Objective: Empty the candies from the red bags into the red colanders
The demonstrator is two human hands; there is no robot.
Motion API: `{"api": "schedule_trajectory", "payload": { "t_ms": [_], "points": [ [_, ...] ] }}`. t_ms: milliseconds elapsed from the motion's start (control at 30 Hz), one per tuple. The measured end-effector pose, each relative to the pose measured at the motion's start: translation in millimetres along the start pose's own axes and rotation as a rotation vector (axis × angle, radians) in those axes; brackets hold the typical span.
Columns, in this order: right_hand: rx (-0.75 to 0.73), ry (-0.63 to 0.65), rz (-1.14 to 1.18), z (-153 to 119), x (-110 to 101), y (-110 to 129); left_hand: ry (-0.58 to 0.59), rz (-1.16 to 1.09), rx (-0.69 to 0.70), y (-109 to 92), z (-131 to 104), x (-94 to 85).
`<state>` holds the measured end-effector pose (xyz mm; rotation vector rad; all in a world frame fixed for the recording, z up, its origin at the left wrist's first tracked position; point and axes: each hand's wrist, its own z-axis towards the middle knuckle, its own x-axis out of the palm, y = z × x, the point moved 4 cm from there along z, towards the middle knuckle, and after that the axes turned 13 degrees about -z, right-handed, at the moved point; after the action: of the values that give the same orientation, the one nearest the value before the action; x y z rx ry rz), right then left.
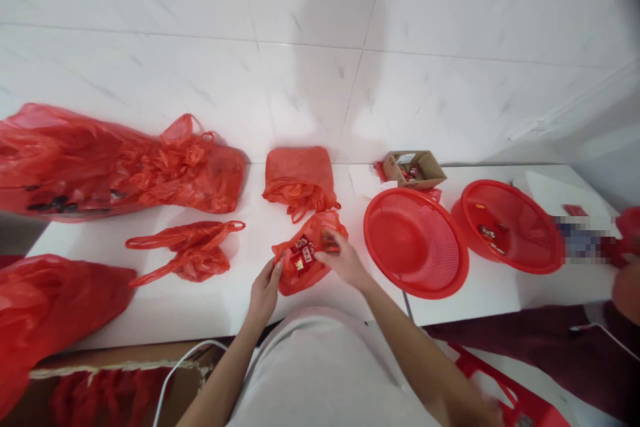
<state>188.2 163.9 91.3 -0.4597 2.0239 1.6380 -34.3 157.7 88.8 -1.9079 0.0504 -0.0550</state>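
Observation:
In front of me on the white table lies an opened red plastic bag (293,285) with several small red wrapped packets (307,255) inside. My left hand (265,292) pinches the bag's left edge between thumb and fingers. Over the bag's right side, my right hand (344,260) is closed on small wrapped packets (330,241), partly hidden by the fingers and a little blurred. A smaller red bag (203,260) with its handles spread lies to the left. Behind my hands rests a folded stack of red plastic bags (299,170).
To the right stand a red plastic basket (407,240) and a second red basket (500,213) with a few packets. A small cardboard box (427,170) holds packets by the wall. Large red bags (200,180) fill the left side. Another person's arm is at far right.

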Motion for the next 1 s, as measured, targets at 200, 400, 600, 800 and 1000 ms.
{"api": "schedule_trajectory", "payload": {
  "t_ms": [200, 400, 600, 800, 1000],
  "points": [
    [-0.079, 0.071, -0.217, -0.2, 59.6, -6.6, -0.051, 0.003, 0.05, -3.4, -5.8, -11.7],
    [-0.168, -0.12, -0.332, -11.1, -0.5, -7.3, -0.077, -0.033, 0.022, 2.3, -13.6, -29.2],
    [-0.047, -0.252, -0.335, -7.5, -25.8, -11.9, -0.015, -0.094, -0.045, -1.8, -15.7, -25.7],
    [-0.001, -0.245, -0.182, -25.2, -54.7, 21.6, -0.016, -0.173, -0.12, -28.6, -31.9, -38.2],
    [-0.186, -0.329, 0.154, -62.0, -102.5, 101.4, -0.291, -0.274, 0.132, -100.5, -39.6, -72.3]
  ]
}}
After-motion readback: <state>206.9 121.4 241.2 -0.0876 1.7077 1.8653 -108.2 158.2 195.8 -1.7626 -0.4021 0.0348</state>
